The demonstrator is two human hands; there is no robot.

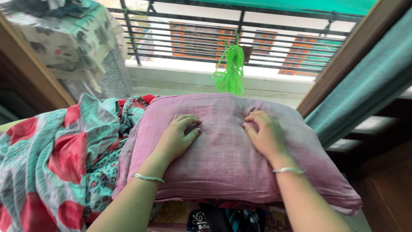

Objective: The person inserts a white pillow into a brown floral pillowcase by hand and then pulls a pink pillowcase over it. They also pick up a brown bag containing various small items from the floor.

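Note:
A pink pillow (223, 150) lies in front of me on a pile of cloth. My left hand (178, 137) rests palm down on its left half, fingers curled a little and pressing into the fabric. On the right half, my right hand (264, 133) pinches a fold of the pillow's cover between curled fingers. Each wrist wears a thin silver bangle.
A teal sheet with red flowers (56, 159) is bunched at the left. Behind the pillow are a metal balcony railing (193, 38) and a hanging coil of green cord (231, 71). A teal curtain (365, 86) hangs at the right, beside dark wooden furniture (386, 184).

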